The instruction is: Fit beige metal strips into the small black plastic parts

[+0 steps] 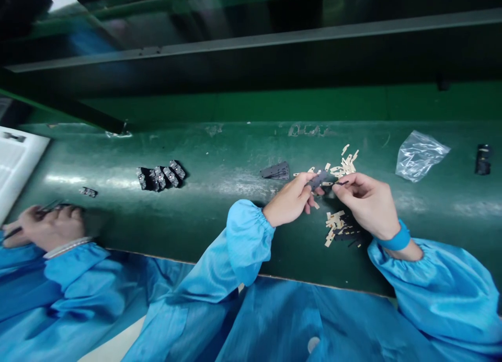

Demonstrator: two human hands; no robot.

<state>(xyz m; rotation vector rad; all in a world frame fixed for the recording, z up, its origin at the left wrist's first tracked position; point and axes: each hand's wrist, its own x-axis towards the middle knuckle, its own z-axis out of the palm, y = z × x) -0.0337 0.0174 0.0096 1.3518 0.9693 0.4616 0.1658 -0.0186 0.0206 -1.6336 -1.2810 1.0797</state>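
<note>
My left hand [291,197] is closed on a dark grey flat piece with small holes [318,180]; whether it is one piece or a few stacked I cannot tell. Beside it, my right hand [366,201] pinches a small thin dark strip [342,183] between thumb and forefinger. Just beyond my hands lies a loose pile of cream-coloured strips [345,166]. Nearer to me is a mixed pile of cream strips [333,227] and dark strips [349,231]. Left of my left hand, several dark grey flat pieces [275,171] lie fanned out on the green table.
Several black blocky parts [160,177] stand grouped at left, with a small one [89,192] apart. A clear plastic bag [421,155] and a black part [482,159] lie at right. A co-worker's hands [55,226] work at far left, near a white tray [19,163].
</note>
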